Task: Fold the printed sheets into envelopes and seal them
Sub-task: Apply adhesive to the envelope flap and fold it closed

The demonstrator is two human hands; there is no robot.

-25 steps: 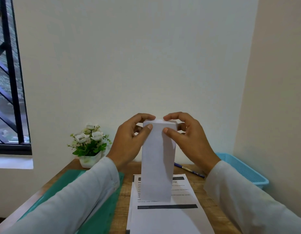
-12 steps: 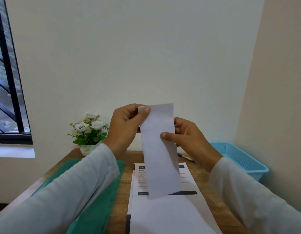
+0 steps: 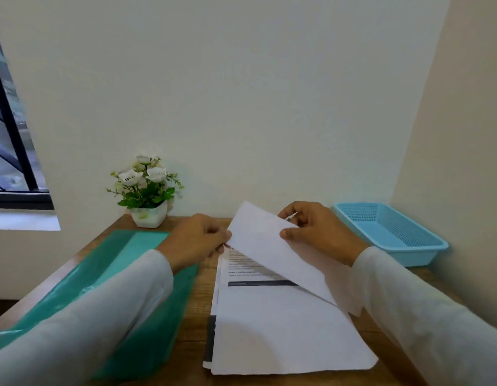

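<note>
A long folded white paper sheet hung tilted just above a stack of printed white sheets on a wooden desk, the left hand pinching its edge, the right hand gripping its far end. A blue plastic mesh basket sat at the stack's two o'clock.

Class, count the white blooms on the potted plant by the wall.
3: top bloom, lower-left bloom, lower-right bloom; more may hide behind the leaves.
</note>
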